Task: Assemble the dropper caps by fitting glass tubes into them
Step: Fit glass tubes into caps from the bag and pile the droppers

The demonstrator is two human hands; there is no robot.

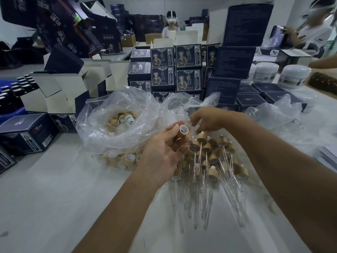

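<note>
Bamboo-coloured, short and cylindrical, a dropper cap (182, 131) with a white inner lining is pinched in the grip of the left hand (164, 152), thumb and fingertips curled round it, its open end facing up toward the camera. The right hand (209, 119) reaches beyond it to the crumpled clear plastic sheet (184, 105), fingers bent down; whether its grip holds anything cannot be told. Just below both hands, on the pale grey surface (54, 189), lies a heap of finished bamboo caps with clear glass tubes (206, 170), the tubes pointing toward the camera. To the left sits a clear plastic bag of loose bamboo caps (116, 123), more of them showing through its lower fold. Dark navy printed cartons (187, 68) are stacked behind, and white lidded jars (293, 74) stand at the right.
</note>
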